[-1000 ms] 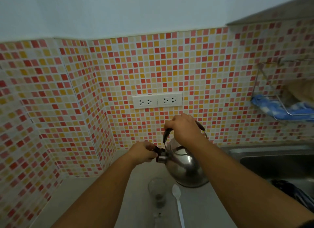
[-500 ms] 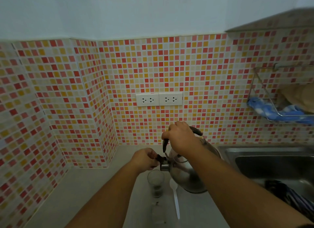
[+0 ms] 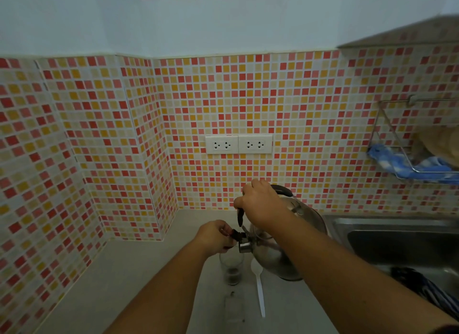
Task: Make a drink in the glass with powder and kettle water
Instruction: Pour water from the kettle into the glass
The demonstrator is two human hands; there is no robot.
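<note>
Your right hand (image 3: 260, 202) is closed around the handle of the kettle (image 3: 275, 256), which is tilted toward the glass (image 3: 231, 269). Your left hand (image 3: 215, 236) pinches the spout cap. The glass stands on the bench (image 3: 124, 284), under the spout (dark powder at its bottom), beside a white spoon (image 3: 259, 291).

Right hand (image 3: 258, 204) grips kettle (image 3: 273, 254) handle; left hand (image 3: 214, 236) pinches spout cap above glass (image 3: 231, 267).
</note>
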